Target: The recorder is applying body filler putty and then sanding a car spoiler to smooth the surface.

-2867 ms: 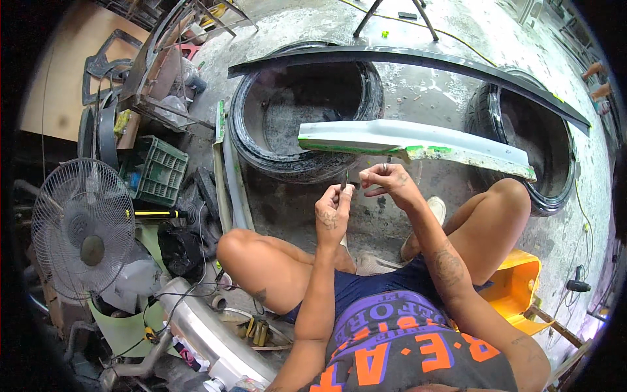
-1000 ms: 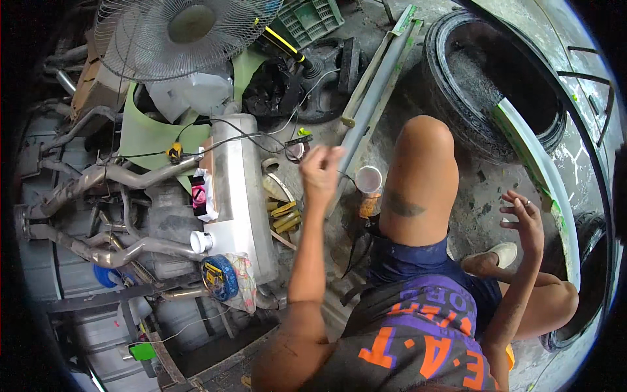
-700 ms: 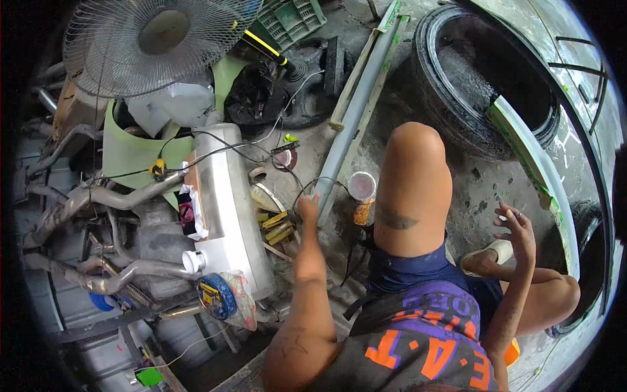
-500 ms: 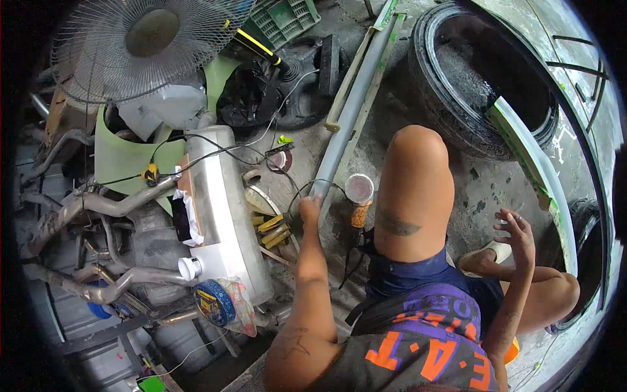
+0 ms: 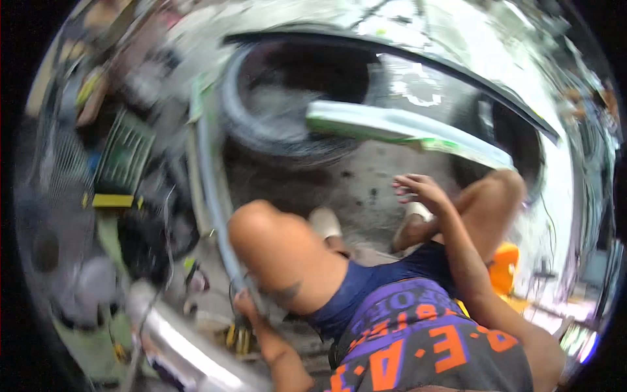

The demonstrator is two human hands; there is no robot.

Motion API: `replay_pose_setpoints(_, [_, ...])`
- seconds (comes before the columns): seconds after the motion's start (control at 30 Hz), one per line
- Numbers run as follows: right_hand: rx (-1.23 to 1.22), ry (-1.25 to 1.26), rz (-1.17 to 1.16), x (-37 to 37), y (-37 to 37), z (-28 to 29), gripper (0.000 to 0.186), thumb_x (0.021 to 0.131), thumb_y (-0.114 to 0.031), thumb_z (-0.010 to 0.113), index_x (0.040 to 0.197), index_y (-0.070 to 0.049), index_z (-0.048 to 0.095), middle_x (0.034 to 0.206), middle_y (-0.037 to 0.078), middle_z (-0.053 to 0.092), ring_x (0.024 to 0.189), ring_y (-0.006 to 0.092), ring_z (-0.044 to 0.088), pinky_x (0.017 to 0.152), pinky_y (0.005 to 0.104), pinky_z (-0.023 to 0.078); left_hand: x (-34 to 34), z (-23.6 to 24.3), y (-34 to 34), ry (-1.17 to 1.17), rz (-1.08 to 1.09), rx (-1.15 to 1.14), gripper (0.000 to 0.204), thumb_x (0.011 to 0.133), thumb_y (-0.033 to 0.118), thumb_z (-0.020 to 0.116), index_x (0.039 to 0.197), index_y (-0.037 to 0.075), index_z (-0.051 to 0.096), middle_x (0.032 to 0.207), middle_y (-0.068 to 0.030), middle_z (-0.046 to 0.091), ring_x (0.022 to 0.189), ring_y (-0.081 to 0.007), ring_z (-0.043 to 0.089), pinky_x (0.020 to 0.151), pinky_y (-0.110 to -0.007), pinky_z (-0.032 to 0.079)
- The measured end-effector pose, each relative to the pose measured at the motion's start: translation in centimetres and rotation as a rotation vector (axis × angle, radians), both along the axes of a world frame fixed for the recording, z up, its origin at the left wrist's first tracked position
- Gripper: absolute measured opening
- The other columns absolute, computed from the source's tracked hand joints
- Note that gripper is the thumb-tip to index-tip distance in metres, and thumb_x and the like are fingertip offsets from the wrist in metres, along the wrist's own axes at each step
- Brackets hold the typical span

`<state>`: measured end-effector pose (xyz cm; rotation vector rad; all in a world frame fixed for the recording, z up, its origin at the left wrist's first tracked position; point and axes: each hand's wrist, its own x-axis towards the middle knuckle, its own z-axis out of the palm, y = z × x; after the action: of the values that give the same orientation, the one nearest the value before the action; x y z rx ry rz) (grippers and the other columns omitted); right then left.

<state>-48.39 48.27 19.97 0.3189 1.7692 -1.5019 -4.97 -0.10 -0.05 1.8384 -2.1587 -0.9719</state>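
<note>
In the head view, the pale panel (image 5: 418,129) spans two tyres (image 5: 236,124) on the far side; seemingly unfastened, it could slip if the right knee (image 5: 506,186) bumps it. The left hand (image 5: 243,304) reaches low to the near end of the grey strip (image 5: 212,196); blur leaves its grip unclear. The right hand (image 5: 421,189), fingers loosely spread, hangs apparently empty near the panel.

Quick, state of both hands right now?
Left hand: by the near end of the long grey strip; blurred, grip cannot be told.
Right hand: open, loosely bent, nothing visible in it.
</note>
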Motion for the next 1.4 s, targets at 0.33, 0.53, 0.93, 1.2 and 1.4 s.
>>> replay_pose_setpoints(0.33, [-0.235,0.205,-0.550,-2.1,0.5,-0.6,0.087,0.088,-0.051,0.069,0.147,0.001,0.033,0.150,0.015,0.038,0.141,0.0277,0.032,0.111,0.0471,0.031,-0.1,-0.9,-1.2,-0.028,-0.107,-0.157,0.026,0.081,0.023,0.067,0.076,-0.003,0.064,0.061,-0.0115,0.059,0.048,-0.0219,0.048,0.044,-0.038,0.041])
replay_pose_setpoints(0.53, [-0.706,0.370,-0.857,-3.9,0.2,-5.9,0.070,0.095,-0.058,0.054,0.143,-0.008,0.043,0.142,0.009,0.044,0.129,0.0253,0.044,0.108,0.0445,0.033,1.4,1.9,-1.3,-0.077,-0.093,-0.171,0.026,0.082,0.023,0.066,0.079,-0.003,0.064,0.062,-0.0104,0.058,0.048,-0.0207,0.048,0.042,-0.037,0.041])
replay_pose_setpoints(0.93, [0.161,0.871,-0.467,-4.9,-0.8,-4.8,0.041,0.097,-0.030,0.060,0.081,0.008,0.058,0.063,0.023,0.053,0.055,0.0307,0.047,0.056,0.0430,0.039,-2.0,14.1,-2.3,0.183,0.415,0.029,0.033,0.091,0.029,0.057,0.102,-0.002,0.062,0.069,-0.0065,0.057,0.046,-0.0145,0.046,0.036,-0.027,0.036])
replay_pose_setpoints(1.2, [-0.014,0.749,-0.637,-6.2,-0.3,-0.7,0.037,0.094,-0.033,0.066,0.098,0.003,0.073,0.069,0.012,0.068,0.065,0.0127,0.063,0.060,0.0298,0.051,-28.0,39.5,14.4,0.873,-0.195,-0.398,0.031,0.101,0.033,0.052,0.112,0.004,0.055,0.072,0.0001,0.050,0.061,-0.0061,0.044,0.049,-0.018,0.031])
replay_pose_setpoints(1.4, [-0.130,0.654,-0.709,-7.3,-0.4,-1.3,0.041,0.093,-0.039,0.067,0.104,0.000,0.074,0.077,0.006,0.070,0.068,0.0120,0.065,0.062,0.0269,0.053,-41.0,27.8,26.2,0.668,-0.774,0.269,0.022,0.101,0.023,0.053,0.104,0.005,0.065,0.068,0.0010,0.057,0.056,-0.0049,0.049,0.050,-0.020,0.039])
